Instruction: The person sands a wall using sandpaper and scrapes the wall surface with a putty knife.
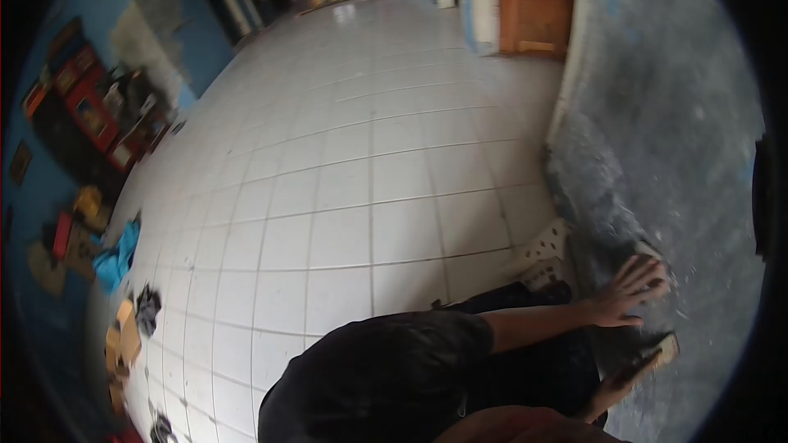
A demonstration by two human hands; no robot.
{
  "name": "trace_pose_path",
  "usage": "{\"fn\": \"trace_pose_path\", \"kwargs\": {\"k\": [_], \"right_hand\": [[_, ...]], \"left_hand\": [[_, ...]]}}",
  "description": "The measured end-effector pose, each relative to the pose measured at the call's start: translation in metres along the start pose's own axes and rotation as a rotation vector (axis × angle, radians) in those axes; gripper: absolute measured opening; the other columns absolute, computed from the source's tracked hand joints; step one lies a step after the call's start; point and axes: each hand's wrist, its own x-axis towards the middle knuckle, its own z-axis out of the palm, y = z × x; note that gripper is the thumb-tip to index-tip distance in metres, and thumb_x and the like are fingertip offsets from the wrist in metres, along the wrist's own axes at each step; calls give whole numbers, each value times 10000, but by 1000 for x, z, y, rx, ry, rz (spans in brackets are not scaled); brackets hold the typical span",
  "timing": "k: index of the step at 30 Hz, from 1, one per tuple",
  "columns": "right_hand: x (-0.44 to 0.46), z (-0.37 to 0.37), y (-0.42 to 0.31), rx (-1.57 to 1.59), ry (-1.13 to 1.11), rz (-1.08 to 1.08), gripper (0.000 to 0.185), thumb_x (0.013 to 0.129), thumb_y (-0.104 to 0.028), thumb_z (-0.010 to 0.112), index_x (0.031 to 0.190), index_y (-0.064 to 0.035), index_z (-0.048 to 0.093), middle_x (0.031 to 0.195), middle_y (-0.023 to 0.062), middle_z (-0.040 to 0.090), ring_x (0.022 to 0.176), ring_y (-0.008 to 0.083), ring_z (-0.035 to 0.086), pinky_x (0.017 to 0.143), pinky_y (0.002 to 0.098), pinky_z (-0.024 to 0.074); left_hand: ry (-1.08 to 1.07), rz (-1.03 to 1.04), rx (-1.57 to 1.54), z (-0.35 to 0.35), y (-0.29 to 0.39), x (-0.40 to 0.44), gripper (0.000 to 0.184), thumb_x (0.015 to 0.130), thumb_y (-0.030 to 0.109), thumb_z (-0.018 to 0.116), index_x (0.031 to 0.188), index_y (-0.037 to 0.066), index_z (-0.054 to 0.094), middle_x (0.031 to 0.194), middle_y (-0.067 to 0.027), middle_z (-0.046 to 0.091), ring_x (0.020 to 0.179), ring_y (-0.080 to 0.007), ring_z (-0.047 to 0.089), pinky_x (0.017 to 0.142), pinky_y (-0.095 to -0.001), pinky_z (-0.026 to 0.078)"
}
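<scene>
Pale block [670, 349], grasped by right hand [614, 392], left hand [628, 294] splayed at grey wall [681, 131]

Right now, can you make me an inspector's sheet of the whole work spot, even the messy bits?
Surface: grey wall, patchy with pale marks; white tiled floor beside it.
Job's things: a pale block by the wall; its exact kind is unclear.
Clutter: bright blue cloth, brown cardboard and a dark crumpled item, away from the hands.
Hands: left hand spread at the wall, contact unclear; right hand holding the block.
Cables: nothing seen.
Surroundings: brown door; blue wall with a bare patch.
</scene>
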Motion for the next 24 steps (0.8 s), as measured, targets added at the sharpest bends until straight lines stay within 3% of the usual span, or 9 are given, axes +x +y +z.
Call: {"fn": "trace_pose_path", "kwargs": {"k": [1,3,4,6,7,10,16,21,24], "right_hand": [[1,1,3,14,9,-72,629,968,-29,462,1557,-12,243,1594,205,297,1483,331,280,1182,411,253],[-1,-2,38,-52,3,-132,615,971,-15,463,1547,11,248,1585,220,302,1468,346,305,1182,425,265],[1,-1,34,-65,7,-131,616,971,-14,463,1547,11,247,1585,220,301,1469,347,304,1183,425,265],[3,3,22,-88,10,-133,616,971,-11,464,1547,12,245,1586,221,300,1469,347,303,1184,426,264],[3,3,19,-94,12,-133,617,971,-10,464,1547,12,244,1586,221,299,1469,347,303,1184,426,263],[5,4,8,-108,14,-137,618,971,-6,465,1547,13,242,1586,222,296,1469,347,302,1186,426,261],[10,7,12,-106,11,-151,620,971,1,466,1548,14,237,1587,223,292,1470,348,299,1189,427,258],[14,7,19,-109,7,-168,622,971,8,467,1548,15,233,1588,225,288,1471,349,297,1192,428,255],[12,10,21,-114,20,-180,624,971,11,467,1548,16,231,1588,225,285,1471,349,295,1194,429,253]], "left_hand": [[73,82,57,-7,-3,23,1003,761,518,735,1547,85,286,1642,-217,74,1521,-413,19,1182,-659,8],[7,41,-72,-41,2,98,906,866,590,590,1560,114,255,1643,-219,53,1515,-432,12,1161,-701,-20],[80,60,-126,-53,8,143,890,866,602,567,1550,116,272,1635,-229,84,1509,-448,15,1153,-715,-18],[402,164,-43,-92,29,240,872,871,678,516,1547,179,286,1640,-162,140,1507,-383,87,1178,-670,29],[651,244,97,-118,44,282,870,876,742,488,1555,240,283,1653,-86,165,1511,-300,156,1211,-610,73],[833,251,25,-167,76,350,833,852,704,521,1495,206,344,1625,-118,203,1507,-328,155,1200,-629,55],[795,215,-9,-104,56,292,763,804,629,586,1376,139,465,1570,-184,279,1499,-385,154,1179,-665,19],[571,151,162,-16,14,165,708,764,566,641,1277,83,567,1524,-238,343,1492,-432,153,1161,-695,-12],[403,288,272,1,-12,82,695,756,590,639,1232,83,617,1469,-258,399,1472,-470,183,1152,-720,-23]]}}
